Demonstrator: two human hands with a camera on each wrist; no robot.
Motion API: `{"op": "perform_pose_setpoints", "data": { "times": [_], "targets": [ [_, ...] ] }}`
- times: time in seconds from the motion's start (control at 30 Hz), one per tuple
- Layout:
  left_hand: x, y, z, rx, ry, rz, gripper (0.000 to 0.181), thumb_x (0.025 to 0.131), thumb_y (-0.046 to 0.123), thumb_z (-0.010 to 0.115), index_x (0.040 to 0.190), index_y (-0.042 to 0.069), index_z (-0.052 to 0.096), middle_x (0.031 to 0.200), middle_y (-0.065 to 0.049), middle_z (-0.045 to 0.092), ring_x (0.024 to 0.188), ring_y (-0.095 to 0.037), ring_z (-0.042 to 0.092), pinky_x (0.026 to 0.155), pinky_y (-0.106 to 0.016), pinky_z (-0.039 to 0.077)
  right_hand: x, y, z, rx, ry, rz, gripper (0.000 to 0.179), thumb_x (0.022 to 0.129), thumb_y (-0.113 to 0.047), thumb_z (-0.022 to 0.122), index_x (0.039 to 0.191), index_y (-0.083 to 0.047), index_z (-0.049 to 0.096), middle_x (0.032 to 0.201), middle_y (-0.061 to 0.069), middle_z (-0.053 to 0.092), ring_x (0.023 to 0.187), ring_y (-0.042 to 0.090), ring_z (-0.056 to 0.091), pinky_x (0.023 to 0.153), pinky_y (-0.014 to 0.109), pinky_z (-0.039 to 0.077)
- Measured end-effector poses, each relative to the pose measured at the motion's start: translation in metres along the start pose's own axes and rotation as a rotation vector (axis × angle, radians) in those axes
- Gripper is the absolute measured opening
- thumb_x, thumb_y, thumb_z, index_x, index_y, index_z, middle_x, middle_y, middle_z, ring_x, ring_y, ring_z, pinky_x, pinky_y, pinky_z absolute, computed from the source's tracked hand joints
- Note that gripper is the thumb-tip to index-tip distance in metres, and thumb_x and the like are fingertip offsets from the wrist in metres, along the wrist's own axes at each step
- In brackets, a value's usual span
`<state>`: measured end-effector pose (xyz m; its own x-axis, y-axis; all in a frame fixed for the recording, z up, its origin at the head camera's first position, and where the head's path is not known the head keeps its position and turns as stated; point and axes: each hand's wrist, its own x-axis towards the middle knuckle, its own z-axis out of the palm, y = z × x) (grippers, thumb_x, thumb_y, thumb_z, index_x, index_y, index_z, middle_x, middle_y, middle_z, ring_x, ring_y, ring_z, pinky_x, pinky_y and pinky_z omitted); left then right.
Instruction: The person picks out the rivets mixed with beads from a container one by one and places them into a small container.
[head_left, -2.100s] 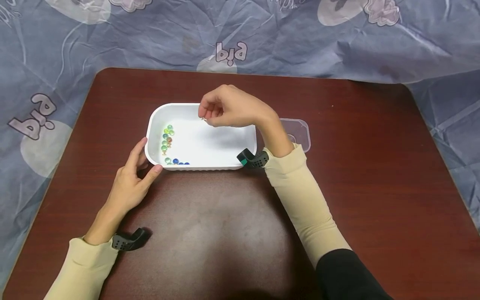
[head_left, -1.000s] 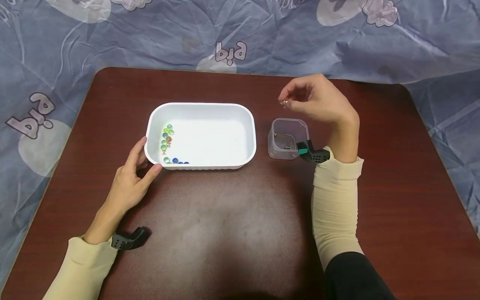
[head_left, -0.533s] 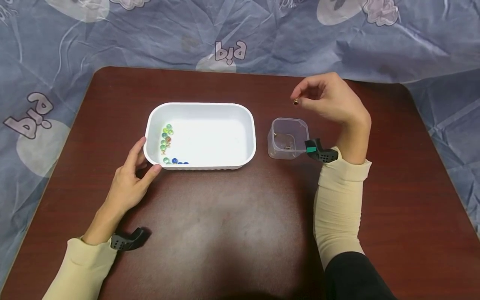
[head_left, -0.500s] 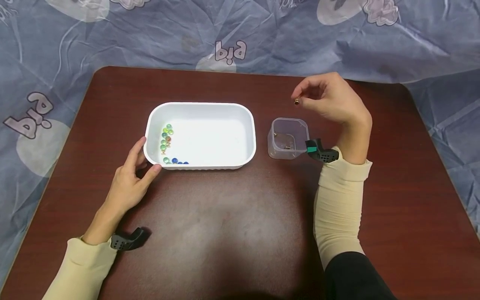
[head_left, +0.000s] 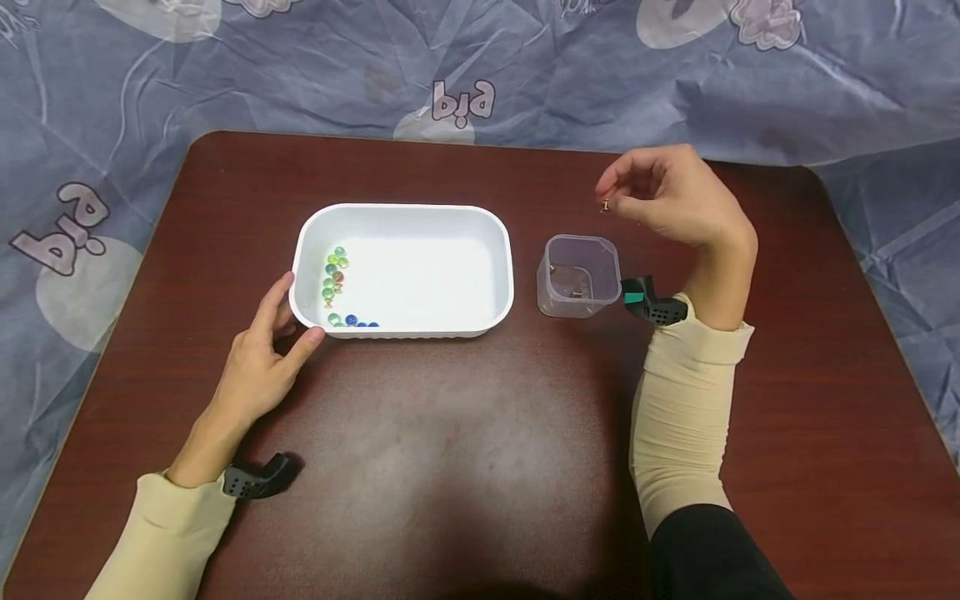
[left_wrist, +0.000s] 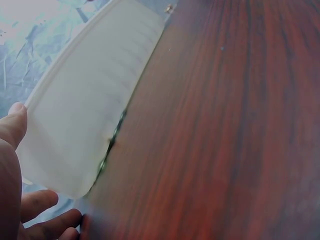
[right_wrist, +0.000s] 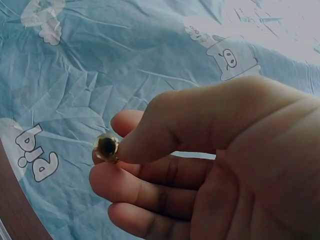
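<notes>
My left hand (head_left: 258, 371) rests against the left end of a white tray (head_left: 420, 336), thumb at the near corner and fingers along the side. Inside the tray, glass marbles (head_left: 352, 320) in green, blue and reddish colours lie along the left and near walls, among a few small gold pieces (head_left: 328, 304). Raised above the table's right side, my right hand (head_left: 686, 196) pinches a small gold piece (right_wrist: 106, 146) between thumb and fingertips. It has a faceted end with a dark hole; its exact kind is unclear. Below and left of that hand stands a clear plastic box (head_left: 567, 307).
The clear box holds small gold bits (head_left: 577, 293). Both stand on a dark red-brown wooden table (head_left: 480, 467). A blue-grey patterned cloth (head_left: 300, 75) hangs behind the table's far edge.
My right hand has moved right from above the tray, past the clear box, carrying the gold piece, and its grasp has turned the piece slightly. My left hand has stayed at the tray.
</notes>
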<state>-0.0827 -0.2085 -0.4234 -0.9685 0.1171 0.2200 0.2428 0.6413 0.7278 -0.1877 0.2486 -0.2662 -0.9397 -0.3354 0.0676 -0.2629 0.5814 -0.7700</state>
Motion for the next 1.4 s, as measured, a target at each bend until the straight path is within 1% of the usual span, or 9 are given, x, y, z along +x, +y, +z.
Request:
{"op": "perform_pose_setpoints", "data": {
  "times": [0.17, 0.4, 0.57, 0.77, 0.93, 1.1, 1.27, 1.33, 1.4],
  "targets": [
    [0.0, 0.0, 0.0002, 0.002, -0.001, 0.0, 0.074, 0.096, 0.024, 0.067, 0.157, 0.019, 0.026, 0.139, -0.014, 0.056, 0.113, -0.037, 0.063, 0.095, -0.029, 0.044, 0.0, 0.0003, 0.0006, -0.003, -0.026, 0.012, 0.012, 0.089, 0.003, 0.061, 0.097, 0.003, 0.07, 0.083, 0.002, 0.071, 0.076, 0.011, 0.065, 0.066, 0.016, 0.046],
    [0.0, 0.0007, -0.0006, 0.004, -0.01, -0.01, 0.074, 0.097, 0.025, 0.066, 0.158, 0.019, 0.025, 0.141, -0.014, 0.054, 0.115, -0.038, 0.062, 0.096, -0.038, 0.045, 0.0006, -0.0019, 0.0014, -0.035, -0.032, 0.031, 0.013, 0.09, 0.0, 0.06, 0.098, 0.002, 0.07, 0.086, 0.002, 0.071, 0.079, 0.01, 0.065, 0.07, 0.016, 0.046],
    [0.0, 0.0003, -0.0003, 0.003, -0.005, -0.006, 0.074, 0.096, 0.025, 0.067, 0.157, 0.019, 0.025, 0.14, -0.014, 0.055, 0.114, -0.038, 0.062, 0.095, -0.034, 0.045, 0.0004, -0.003, 0.0006, -0.049, -0.029, 0.042, 0.014, 0.091, -0.001, 0.06, 0.099, 0.002, 0.07, 0.086, 0.002, 0.071, 0.079, 0.009, 0.065, 0.069, 0.016, 0.046],
    [-0.0005, 0.0002, 0.0, 0.01, -0.008, -0.007, 0.074, 0.096, 0.025, 0.067, 0.157, 0.018, 0.025, 0.141, -0.014, 0.054, 0.114, -0.038, 0.062, 0.095, -0.036, 0.045, -0.0005, -0.0027, 0.0008, -0.053, -0.033, 0.038, 0.014, 0.091, -0.001, 0.06, 0.1, 0.003, 0.071, 0.086, 0.002, 0.071, 0.079, 0.009, 0.065, 0.07, 0.016, 0.047],
    [-0.0006, -0.0011, 0.0003, 0.007, 0.002, 0.004, 0.073, 0.096, 0.024, 0.067, 0.157, 0.018, 0.026, 0.14, -0.014, 0.055, 0.113, -0.038, 0.063, 0.094, -0.026, 0.043, -0.0002, -0.0036, 0.0018, -0.067, -0.035, 0.03, 0.015, 0.091, -0.001, 0.059, 0.1, 0.003, 0.071, 0.086, -0.001, 0.071, 0.081, 0.011, 0.065, 0.071, 0.016, 0.046],
    [-0.0006, -0.0018, 0.0008, 0.002, 0.006, 0.013, 0.074, 0.096, 0.023, 0.067, 0.157, 0.018, 0.026, 0.139, -0.014, 0.056, 0.112, -0.037, 0.063, 0.093, -0.025, 0.043, 0.0006, -0.0051, 0.0029, -0.084, -0.045, 0.022, 0.017, 0.092, -0.001, 0.057, 0.1, 0.003, 0.071, 0.085, -0.002, 0.071, 0.082, 0.012, 0.065, 0.073, 0.016, 0.046],
    [-0.0006, -0.0015, 0.0015, 0.0, 0.016, 0.027, 0.073, 0.096, 0.022, 0.067, 0.157, 0.017, 0.027, 0.138, -0.015, 0.056, 0.112, -0.037, 0.063, 0.093, -0.018, 0.041, 0.0026, -0.0057, 0.0049, -0.101, -0.057, 0.016, 0.017, 0.092, -0.002, 0.056, 0.1, 0.002, 0.071, 0.085, -0.002, 0.071, 0.084, 0.012, 0.065, 0.074, 0.016, 0.046],
    [-0.0009, -0.0011, 0.0015, -0.003, 0.019, 0.031, 0.073, 0.096, 0.022, 0.067, 0.157, 0.016, 0.027, 0.138, -0.015, 0.057, 0.112, -0.037, 0.063, 0.093, -0.019, 0.042, 0.0039, -0.006, 0.006, -0.11, -0.059, 0.014, 0.017, 0.092, -0.002, 0.056, 0.1, 0.001, 0.071, 0.086, -0.002, 0.071, 0.084, 0.012, 0.065, 0.075, 0.016, 0.046],
    [-0.0011, -0.0007, 0.0015, -0.001, 0.02, 0.03, 0.073, 0.096, 0.022, 0.067, 0.157, 0.016, 0.027, 0.138, -0.015, 0.057, 0.111, -0.037, 0.063, 0.093, -0.024, 0.044, 0.0053, -0.0068, 0.0073, -0.117, -0.063, 0.01, 0.017, 0.093, -0.003, 0.056, 0.1, 0.001, 0.071, 0.086, -0.002, 0.071, 0.084, 0.012, 0.065, 0.075, 0.017, 0.046]
  ]
}}
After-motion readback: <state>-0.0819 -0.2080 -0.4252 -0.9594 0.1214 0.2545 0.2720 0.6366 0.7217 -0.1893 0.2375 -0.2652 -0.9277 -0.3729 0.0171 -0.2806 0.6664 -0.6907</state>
